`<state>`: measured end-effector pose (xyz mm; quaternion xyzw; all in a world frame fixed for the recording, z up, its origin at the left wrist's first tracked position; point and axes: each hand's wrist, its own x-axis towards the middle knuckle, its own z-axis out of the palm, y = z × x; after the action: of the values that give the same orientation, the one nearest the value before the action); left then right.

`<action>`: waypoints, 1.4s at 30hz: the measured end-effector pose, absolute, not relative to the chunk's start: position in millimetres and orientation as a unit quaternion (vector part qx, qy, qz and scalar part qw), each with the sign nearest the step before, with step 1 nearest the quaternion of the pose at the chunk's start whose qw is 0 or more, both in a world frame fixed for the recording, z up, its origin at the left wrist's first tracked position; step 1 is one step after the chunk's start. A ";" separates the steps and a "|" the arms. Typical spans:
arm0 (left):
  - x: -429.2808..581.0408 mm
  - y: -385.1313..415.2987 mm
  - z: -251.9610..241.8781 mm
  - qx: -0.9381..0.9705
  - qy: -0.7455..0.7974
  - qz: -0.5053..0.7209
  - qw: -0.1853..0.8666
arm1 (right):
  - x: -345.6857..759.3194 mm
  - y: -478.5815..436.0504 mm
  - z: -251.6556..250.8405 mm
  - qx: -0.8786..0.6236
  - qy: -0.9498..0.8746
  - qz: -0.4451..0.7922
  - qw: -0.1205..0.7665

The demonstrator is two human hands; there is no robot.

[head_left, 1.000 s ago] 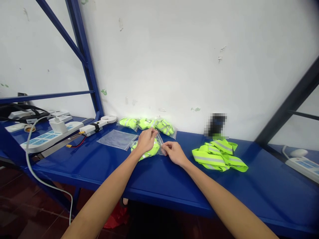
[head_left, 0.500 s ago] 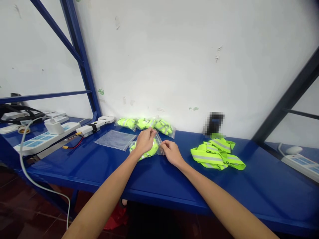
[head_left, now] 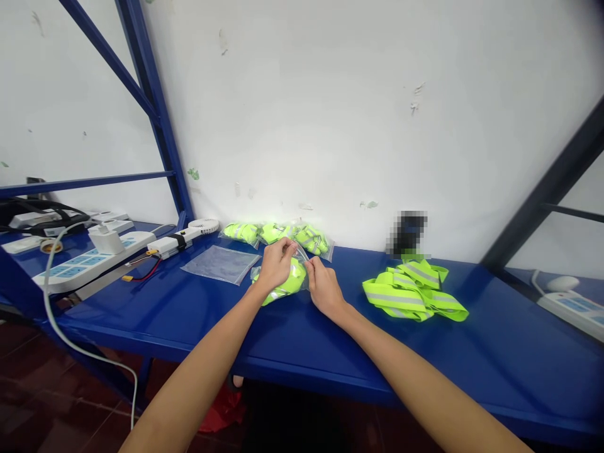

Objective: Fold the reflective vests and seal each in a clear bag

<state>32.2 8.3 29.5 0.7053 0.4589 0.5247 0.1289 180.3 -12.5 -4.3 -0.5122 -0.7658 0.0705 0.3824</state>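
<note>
A clear zip bag with a neon-yellow reflective strap bundle inside rests on the blue table. My left hand pinches the far end of the bag's top edge. At the near side of that same edge, my right hand is closed on the plastic. Left of my hands lies a flat, clear plastic bag. Behind them, against the wall, sit three filled bags, among them a left one and a right one. To the right is a loose heap of yellow reflective straps.
A white power strip with a plugged-in charger and cable occupies the left side. Near it are a white handheld fan and a battery pack with wires. A blurred black object stands by the wall. Another power strip is far right.
My right hand has moved up slightly along the bag's edge. The bag's top is lifted a little and now curves between both hands.
</note>
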 end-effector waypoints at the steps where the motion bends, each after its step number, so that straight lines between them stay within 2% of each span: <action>1: 31.9 7.8 29.8 0.703 0.461 0.527 0.127 | 181.2 -11.5 -3.1 -0.513 -0.764 0.071 0.384; 5: 32.4 5.0 30.4 0.696 0.466 0.535 0.106 | 184.2 -5.5 -3.8 -0.529 -0.741 0.091 0.405; 10: 35.2 2.8 29.9 0.701 0.463 0.536 0.089 | 187.4 -2.9 -6.0 -0.544 -0.740 0.097 0.383; 22: 34.8 0.6 29.9 0.703 0.452 0.539 0.101 | 184.3 -12.1 0.1 -0.566 -0.764 0.004 0.308; 31: 36.7 -3.8 30.9 0.715 0.443 0.529 0.112 | 184.2 -14.1 -2.4 -0.526 -0.784 -0.042 0.325; 37: 28.4 -10.8 26.5 0.745 0.425 0.510 -0.071 | 190.6 -13.5 -3.0 -0.513 -0.770 -0.036 0.377; 42: 6.9 -6.0 24.3 0.743 0.437 0.489 -0.137 | 200.3 -9.7 -0.4 -0.522 -0.750 0.015 0.406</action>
<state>6.9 -6.0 24.3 0.7425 0.4368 0.4891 -0.1366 200.3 -9.7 -0.4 -0.5216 -0.7504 0.0153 0.4057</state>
